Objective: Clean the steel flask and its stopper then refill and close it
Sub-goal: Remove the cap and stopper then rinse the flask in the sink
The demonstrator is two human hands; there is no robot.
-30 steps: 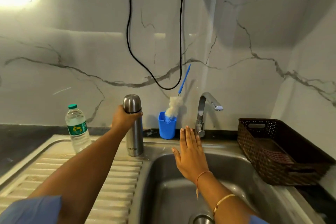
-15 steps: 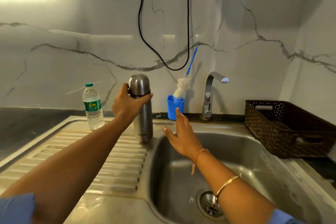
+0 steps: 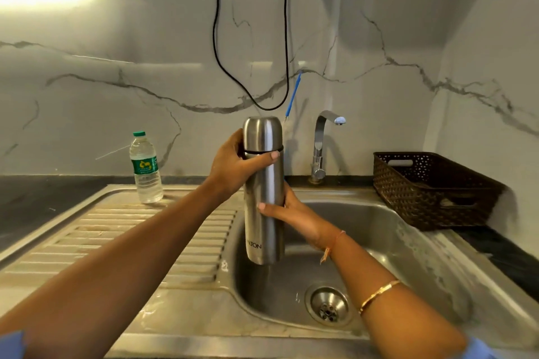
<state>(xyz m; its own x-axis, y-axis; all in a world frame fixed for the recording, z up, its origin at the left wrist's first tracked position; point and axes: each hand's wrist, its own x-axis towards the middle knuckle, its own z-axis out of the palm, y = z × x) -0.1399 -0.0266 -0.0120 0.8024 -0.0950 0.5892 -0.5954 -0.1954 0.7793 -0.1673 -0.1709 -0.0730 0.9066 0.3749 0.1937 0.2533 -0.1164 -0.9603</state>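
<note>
Sink [image 3: 393, 242]: no water is seen running into it. Flask [image 3: 264, 183]: held upright above the sink, clear of it, closed. Left hand [image 3: 233, 166]: wrapped round the flask at the cap seam. Right hand [image 3: 294, 213]: wrapped round the body lower down, thumb in front. Bottle [image 3: 145, 167]: capped, standing on the drainboard [image 3: 116, 227], well apart. Tap [image 3: 320, 146]: no stream visible. Cap [image 3: 262, 132]: not yet removed. Judged stage: opening; washing, stopper cleaning, refilling and closing all remain.
</note>
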